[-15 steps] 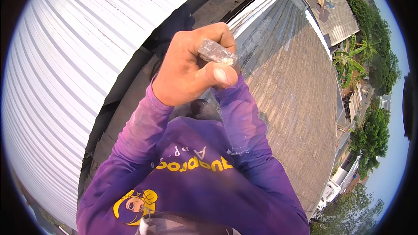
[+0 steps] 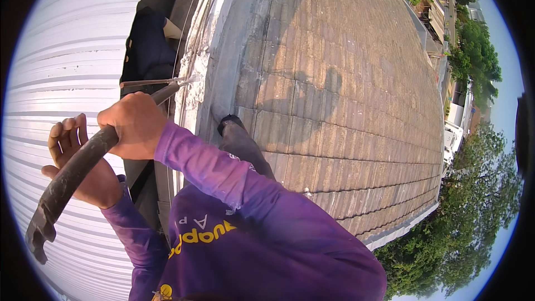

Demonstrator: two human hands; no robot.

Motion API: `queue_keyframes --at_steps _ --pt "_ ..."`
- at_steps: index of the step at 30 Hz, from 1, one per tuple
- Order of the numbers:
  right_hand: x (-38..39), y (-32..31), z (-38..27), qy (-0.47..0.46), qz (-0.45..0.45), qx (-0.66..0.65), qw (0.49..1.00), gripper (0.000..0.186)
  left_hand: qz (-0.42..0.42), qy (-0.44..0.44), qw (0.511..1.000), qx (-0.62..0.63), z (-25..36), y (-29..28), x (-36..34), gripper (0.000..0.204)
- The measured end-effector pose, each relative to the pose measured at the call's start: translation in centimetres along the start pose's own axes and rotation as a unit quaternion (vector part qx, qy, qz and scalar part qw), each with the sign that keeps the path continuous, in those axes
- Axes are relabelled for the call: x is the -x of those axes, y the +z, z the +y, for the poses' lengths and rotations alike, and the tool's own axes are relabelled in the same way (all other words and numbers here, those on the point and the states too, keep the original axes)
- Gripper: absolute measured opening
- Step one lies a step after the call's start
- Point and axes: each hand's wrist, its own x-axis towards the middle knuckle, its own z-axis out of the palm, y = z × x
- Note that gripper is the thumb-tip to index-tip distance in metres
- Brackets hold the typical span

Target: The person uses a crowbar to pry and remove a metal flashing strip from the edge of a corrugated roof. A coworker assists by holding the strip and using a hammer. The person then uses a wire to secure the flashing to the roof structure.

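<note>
My right hand (image 2: 135,124) is closed around the dark shaft of a long-handled tool (image 2: 75,170). Its handle slants from the lower left, where the butt looks ragged, up to a thin, rod-like crosspiece at the far end. That end lies over the white, rough mortar edge (image 2: 191,89) between the two roofs; whether it touches cannot be told. My left hand (image 2: 92,175) is open behind the handle, fingers raised and apart. The handle hides part of the left palm.
Ribbed white metal roofing (image 2: 72,67) lies to the left. A dark gap (image 2: 147,159) runs beside the mortar edge, with thin wires along it. Brown roof tiles (image 2: 345,95) slope to the right. My dark-shod foot (image 2: 229,122) stands beside the edge. Trees (image 2: 479,44) rise beyond.
My hands have swung from close before me to the lower left. A fist that was around a greyish, stub-like end is gone; my left hand is now open, and my right grips the shaft.
</note>
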Motion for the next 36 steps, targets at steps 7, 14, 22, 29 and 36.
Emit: queue_keyframes --at_steps 7,14,22,29,36 --pt "0.4 -0.4 1.0 -0.035 -0.043 0.025 0.998 0.026 -0.112 -0.041 0.861 -0.494 -14.9 -4.4 5.7 0.058" --pt "-0.7 -2.9 2.1 -0.07 -0.183 -0.033 0.98 0.024 -0.038 -0.081 0.906 -0.413 -23.8 -6.8 7.6 0.055" --pt "-6.1 -6.8 2.6 -0.074 -0.491 -0.116 0.86 0.038 0.048 -0.068 0.94 -0.332 -28.7 -5.2 5.6 0.053" --pt "-8.6 -4.9 2.7 -0.099 -0.606 -0.11 0.782 0.034 0.13 -0.086 0.983 -0.098 -28.1 -0.3 7.6 0.06" --pt "-8.6 -4.9 3.0 -0.098 -0.598 -0.093 0.79 0.03 0.177 -0.036 0.974 -0.134 -27.8 3.4 9.9 0.091"
